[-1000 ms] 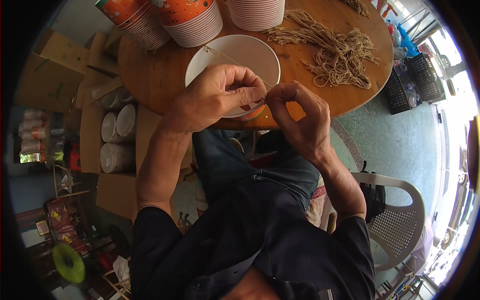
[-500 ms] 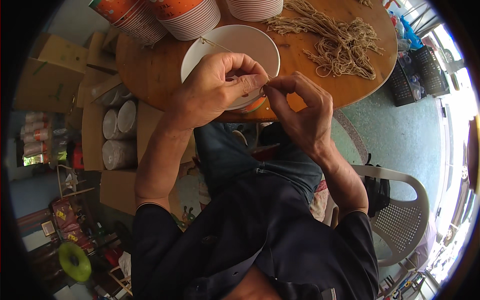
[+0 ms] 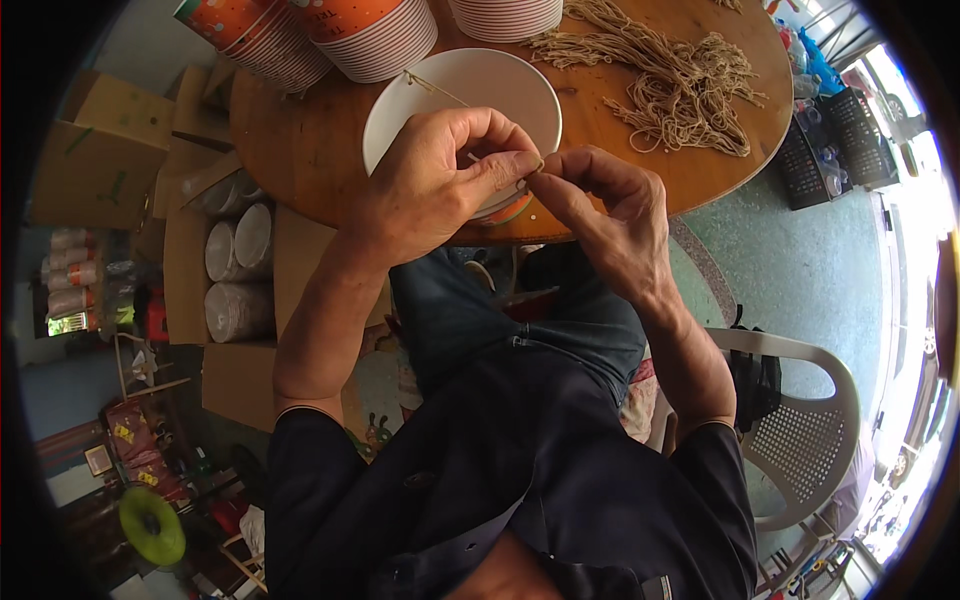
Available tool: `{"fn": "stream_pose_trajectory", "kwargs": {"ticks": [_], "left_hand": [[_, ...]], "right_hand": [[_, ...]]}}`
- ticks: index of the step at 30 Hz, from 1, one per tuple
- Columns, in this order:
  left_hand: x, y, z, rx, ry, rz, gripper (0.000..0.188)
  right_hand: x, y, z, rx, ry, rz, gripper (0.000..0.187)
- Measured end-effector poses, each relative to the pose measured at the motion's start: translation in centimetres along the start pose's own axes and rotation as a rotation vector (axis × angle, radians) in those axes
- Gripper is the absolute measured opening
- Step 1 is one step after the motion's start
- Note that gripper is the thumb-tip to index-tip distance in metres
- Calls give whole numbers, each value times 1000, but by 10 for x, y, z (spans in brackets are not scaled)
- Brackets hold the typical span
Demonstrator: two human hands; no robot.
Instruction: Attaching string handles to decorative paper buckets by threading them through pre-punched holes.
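A white-lined paper bucket (image 3: 535,95) with an orange outer wall stands at the table's near edge, its mouth facing up. A thin tan cord (image 3: 440,90) is fixed at the bucket's far left rim and runs across the mouth toward my fingers. My left hand (image 3: 425,190) pinches the cord between thumb and forefinger over the near right side of the bucket. Thumb and forefinger of my right hand (image 3: 620,215) are pinched on the cord's end, touching the left fingertips. A small loop or knot shows there, too fine to make out fully.
On the round wooden table (image 3: 290,160) stand stacks of orange-and-white paper buckets (image 3: 375,50) at the far left. A heap of tan cords (image 3: 690,80) lies at the far right. Cardboard boxes (image 3: 100,160) are on the left, a plastic chair (image 3: 800,430) on the right.
My right hand has shifted slightly right and its fingers have straightened a little, drawing the cord's end along. The left hand keeps its pinch with hardly any movement.
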State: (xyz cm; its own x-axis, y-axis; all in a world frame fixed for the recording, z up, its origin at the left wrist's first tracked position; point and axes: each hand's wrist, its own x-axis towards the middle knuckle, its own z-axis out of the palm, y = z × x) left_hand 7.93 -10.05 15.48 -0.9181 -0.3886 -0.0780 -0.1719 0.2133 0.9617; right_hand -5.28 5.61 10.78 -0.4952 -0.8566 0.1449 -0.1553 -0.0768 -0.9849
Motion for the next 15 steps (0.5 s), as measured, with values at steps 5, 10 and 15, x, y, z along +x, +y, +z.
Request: {"fn": "stream_pose_trajectory", "kwargs": {"ticks": [5,10,15], "left_hand": [[1,-4,1,33,20,71,18],[0,-3,5,80,44,88,19],[0,-3,5,48,57,93,18]], "right_hand": [[1,8,1,165,23,72,25],[1,10,-4,212,-3,124,23],[0,11,-4,267,-21,143,22]]}}
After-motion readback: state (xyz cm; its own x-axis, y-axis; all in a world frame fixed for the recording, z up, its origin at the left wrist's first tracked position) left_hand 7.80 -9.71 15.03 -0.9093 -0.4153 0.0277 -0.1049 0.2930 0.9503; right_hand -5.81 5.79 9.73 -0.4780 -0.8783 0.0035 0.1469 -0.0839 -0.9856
